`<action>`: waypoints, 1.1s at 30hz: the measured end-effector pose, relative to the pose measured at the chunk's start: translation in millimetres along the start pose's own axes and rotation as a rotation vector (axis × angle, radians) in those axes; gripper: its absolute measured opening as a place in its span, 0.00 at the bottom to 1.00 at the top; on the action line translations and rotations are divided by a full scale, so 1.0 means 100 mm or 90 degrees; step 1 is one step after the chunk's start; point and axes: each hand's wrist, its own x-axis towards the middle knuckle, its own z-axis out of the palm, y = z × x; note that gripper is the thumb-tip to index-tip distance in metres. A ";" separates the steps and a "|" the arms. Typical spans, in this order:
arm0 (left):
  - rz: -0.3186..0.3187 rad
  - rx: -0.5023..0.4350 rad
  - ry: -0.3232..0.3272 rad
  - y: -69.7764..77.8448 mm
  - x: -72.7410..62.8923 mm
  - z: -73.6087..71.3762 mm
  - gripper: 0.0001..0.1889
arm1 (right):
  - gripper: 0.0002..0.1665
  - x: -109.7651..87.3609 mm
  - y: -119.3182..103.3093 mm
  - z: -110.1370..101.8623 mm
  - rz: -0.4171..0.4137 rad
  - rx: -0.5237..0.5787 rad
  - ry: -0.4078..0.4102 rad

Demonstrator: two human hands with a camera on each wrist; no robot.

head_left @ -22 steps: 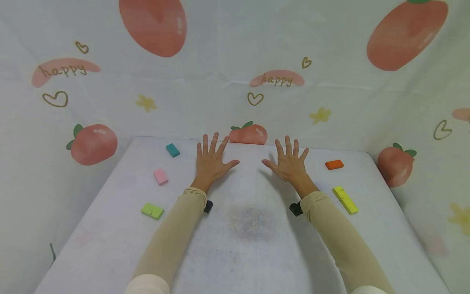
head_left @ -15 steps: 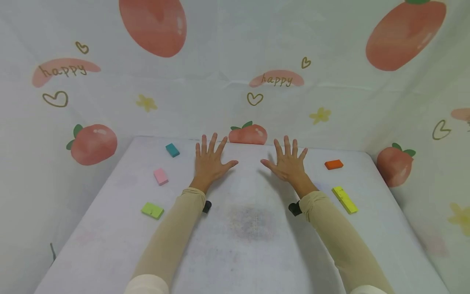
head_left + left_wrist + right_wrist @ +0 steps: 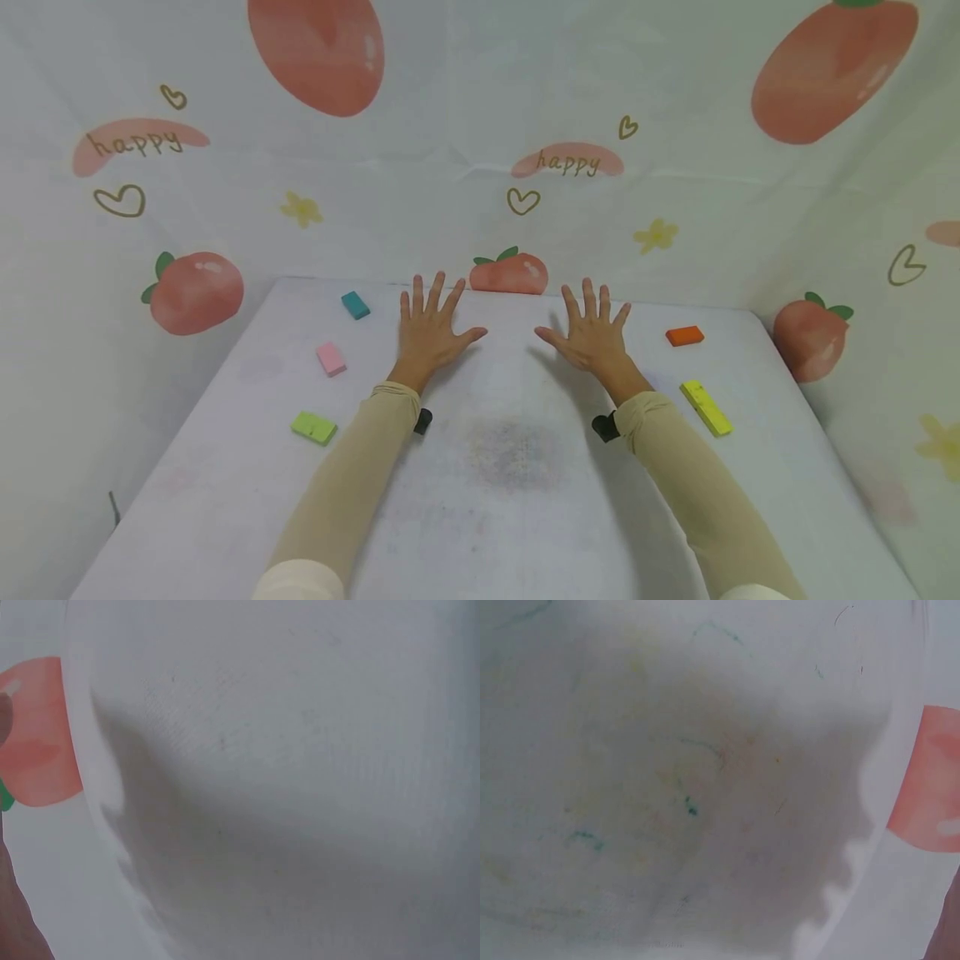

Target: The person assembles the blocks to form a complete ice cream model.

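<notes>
My left hand point(image 3: 429, 337) is held over the far part of the table, fingers straight and spread, with nothing in it. To its left lie a teal block point(image 3: 356, 305), a pink block point(image 3: 331, 359) and a light green block point(image 3: 313, 427). The right hand point(image 3: 594, 340) mirrors it, also spread and holding nothing. An orange block point(image 3: 685, 336) and a longer yellow block point(image 3: 706, 408) lie to the right of that hand. Both wrist views show mostly tabletop with the hand's shadow; only a bit of the left hand point(image 3: 19, 915) and right hand point(image 3: 946, 922) shows.
The white table point(image 3: 517, 517) has a grey smudge near its middle and small marks. Behind it hangs a white cloth point(image 3: 420, 192) printed with fruit, hearts and flowers. A black wrist device point(image 3: 423, 422) sits at the left cuff, another black device point(image 3: 606, 427) at the right.
Both hands stay spread in nearly the same place. The whole head view has shifted very slightly; the blocks lie as before.
</notes>
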 end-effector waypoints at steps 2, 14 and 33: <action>-0.001 0.003 -0.001 -0.01 0.00 0.00 0.50 | 0.60 -0.01 0.02 0.00 0.001 -0.001 -0.001; -0.021 -0.003 -0.008 -0.15 -0.04 -0.05 0.51 | 0.59 -0.08 0.11 -0.05 0.005 -0.003 0.001; -0.046 -0.053 -0.020 -0.43 -0.32 -0.31 0.51 | 0.59 -0.42 0.45 -0.12 -0.011 0.025 0.012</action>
